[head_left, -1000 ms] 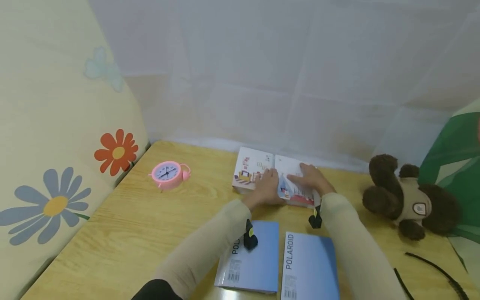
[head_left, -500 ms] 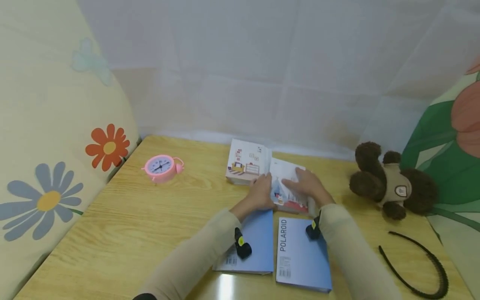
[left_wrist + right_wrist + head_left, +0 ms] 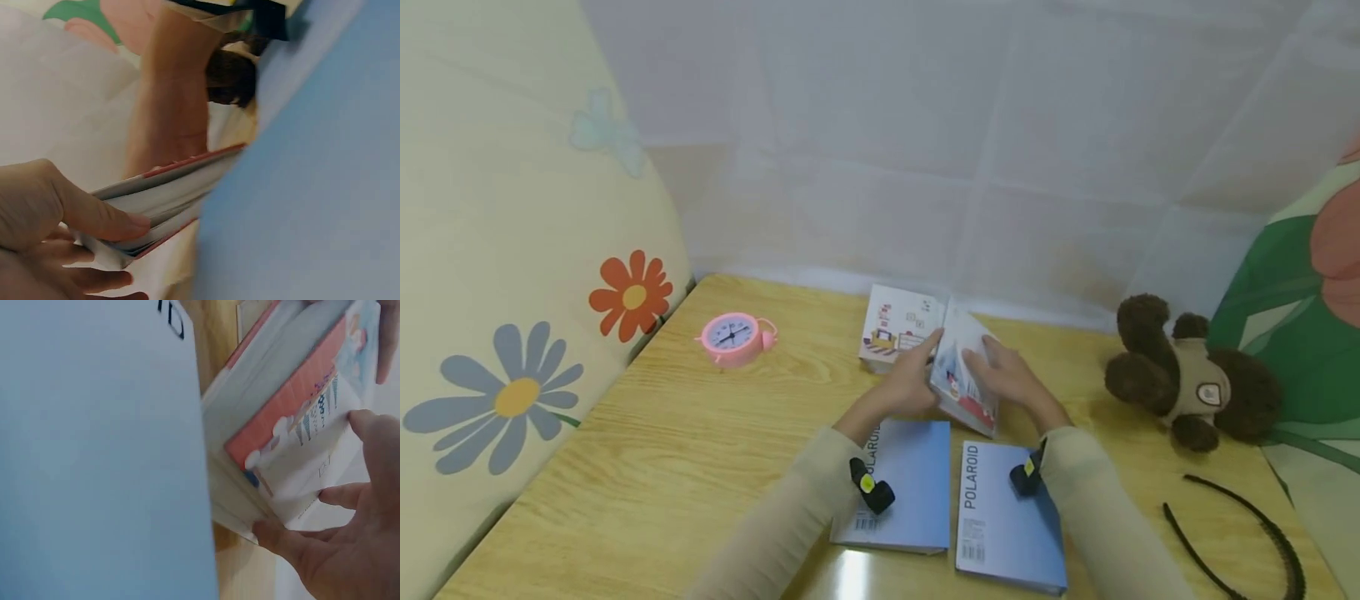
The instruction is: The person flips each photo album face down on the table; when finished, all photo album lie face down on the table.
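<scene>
**Tilted album, two-handed grip, not much elbow room**

Nearest stuff first: could easily nudge the left blue binder (image 3: 917,479) or right blue binder (image 3: 1007,542) with a low-hanging sleeve (image 3: 790,504). Just beyond, the picture-cover album (image 3: 958,385), tilted over the desk (image 3: 617,467). Closed grip on it from both sides: left hand (image 3: 904,385) with thumb over the page edges, right hand (image 3: 1009,379) with fingertips on the cover. Might fan the pages by pressing only loose edges, or slip on a slick cover. Could also shove the second album (image 3: 891,321), right beside the left fingertips, with a knuckle.

Materials, same order: flat, smooth binders fading white to blue. Thin, dark, curved headband (image 3: 1287,552). Blocky album with red-edged boards and pale page layers. Fuzzy brown plush toy (image 3: 1198,379). Round pink clock (image 3: 732,337). Creased pale cloth (image 3: 865,217) at the back.
</scene>
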Tool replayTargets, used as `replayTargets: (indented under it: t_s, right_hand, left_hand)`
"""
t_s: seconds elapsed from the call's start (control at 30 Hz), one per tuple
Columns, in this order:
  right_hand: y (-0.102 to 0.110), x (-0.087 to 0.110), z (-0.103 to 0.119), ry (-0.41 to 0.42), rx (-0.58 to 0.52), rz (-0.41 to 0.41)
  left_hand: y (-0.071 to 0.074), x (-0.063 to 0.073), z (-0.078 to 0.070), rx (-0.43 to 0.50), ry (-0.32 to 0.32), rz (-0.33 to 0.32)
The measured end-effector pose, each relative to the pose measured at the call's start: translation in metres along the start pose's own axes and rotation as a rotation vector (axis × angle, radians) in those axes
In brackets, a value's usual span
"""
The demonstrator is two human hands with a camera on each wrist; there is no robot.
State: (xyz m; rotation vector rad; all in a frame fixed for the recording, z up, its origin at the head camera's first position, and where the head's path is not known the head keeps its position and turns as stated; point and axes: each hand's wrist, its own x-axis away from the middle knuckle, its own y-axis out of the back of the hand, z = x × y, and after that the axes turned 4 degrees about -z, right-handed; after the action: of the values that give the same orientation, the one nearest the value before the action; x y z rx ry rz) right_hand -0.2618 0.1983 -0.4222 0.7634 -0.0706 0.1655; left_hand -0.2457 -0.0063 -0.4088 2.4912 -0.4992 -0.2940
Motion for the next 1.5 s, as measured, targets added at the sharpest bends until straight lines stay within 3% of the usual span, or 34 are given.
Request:
replayTargets:
  t_s: [0.13,0.23,0.3,0.43,0.53,0.63,0.8,0.9,1.0,1.07,1.2,1.3,1.43,1.5]
  right_hand:
    - [0.002,0.002,0.008,0.022,-0.075,0.019]
    - [0.008,0.004,0.012,0.048,-0.072,-0.019]
    - [0.014,0.004,0.014,0.064,-0.073,-0.077]
    - [0.028,0.003,0.017,0.068,-0.181,-0.153]
    - [0.037,0.003,0.017,0.059,-0.276,-0.136]
    - [0.041,0.005,0.015,0.051,-0.296,-0.109]
    - [0.043,0.006,0.011,0.024,-0.314,-0.099]
    - [0.044,0.005,0.011,0.003,-0.337,-0.106]
    - [0.044,0.005,0.012,-0.022,-0.349,-0.115]
    - [0.044,0.005,0.013,-0.039,-0.368,-0.12]
    - [0.043,0.006,0.013,-0.075,-0.426,-0.125]
    - [0.041,0.006,0.011,-0.098,-0.479,-0.136]
    - [0.044,0.009,0.003,-0.112,-0.545,-0.155]
    - [0.047,0.01,-0.002,-0.113,-0.523,-0.172]
  left_hand:
    - [0.015,-0.003,-0.013,-0.008,-0.061,0.037]
    - [0.018,-0.005,-0.024,-0.023,-0.092,0.077]
    - [0.017,-0.007,-0.031,-0.073,-0.125,0.109]
    - [0.009,-0.01,-0.046,-0.184,-0.21,0.174]
    - [0.002,-0.011,-0.054,-0.259,-0.239,0.194]
    - [-0.003,-0.012,-0.058,-0.276,-0.226,0.2]
    - [-0.005,-0.011,-0.048,-0.133,-0.155,0.142]
    - [-0.007,-0.011,-0.036,-0.046,-0.071,0.114]
    - [-0.013,-0.011,-0.021,-0.013,0.015,0.154]
    - [-0.019,-0.013,-0.01,0.002,0.041,0.199]
    - [-0.031,-0.018,0.005,0.123,0.005,0.284]
    - [-0.038,-0.021,0.01,0.17,-0.019,0.301]
    - [-0.041,-0.023,0.007,0.06,-0.046,0.254]
    - [-0.041,-0.023,0.004,-0.026,-0.055,0.238]
